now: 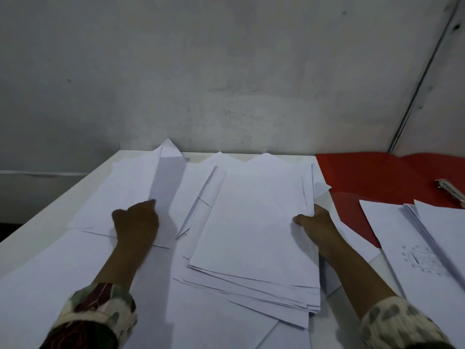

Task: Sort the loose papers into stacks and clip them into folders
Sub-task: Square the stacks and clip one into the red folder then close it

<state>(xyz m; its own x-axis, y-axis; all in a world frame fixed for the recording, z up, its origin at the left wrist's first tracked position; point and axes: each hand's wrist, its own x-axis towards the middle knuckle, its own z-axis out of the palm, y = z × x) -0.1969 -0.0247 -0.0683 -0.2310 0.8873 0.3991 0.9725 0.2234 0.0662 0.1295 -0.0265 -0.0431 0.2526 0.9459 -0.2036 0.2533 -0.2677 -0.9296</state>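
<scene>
A thick, uneven stack of white papers [254,227] lies in the middle of the white table [349,323]. My right hand [314,220] grips the stack's right edge, thumb on top and fingers underneath. My left hand [137,222] pinches the near edge of a loose sheet [130,190] that lies at the left, its far corner curled up. An open red folder [372,180] lies at the right with its metal clip [451,191] showing. A second paper stack [427,248], with a faint drawing on one sheet, covers the folder's near part.
More loose sheets [50,278] cover the table's left and near side. A grey wall [226,71] rises right behind the table's far edge. The table's left edge [57,195] drops off into dark space.
</scene>
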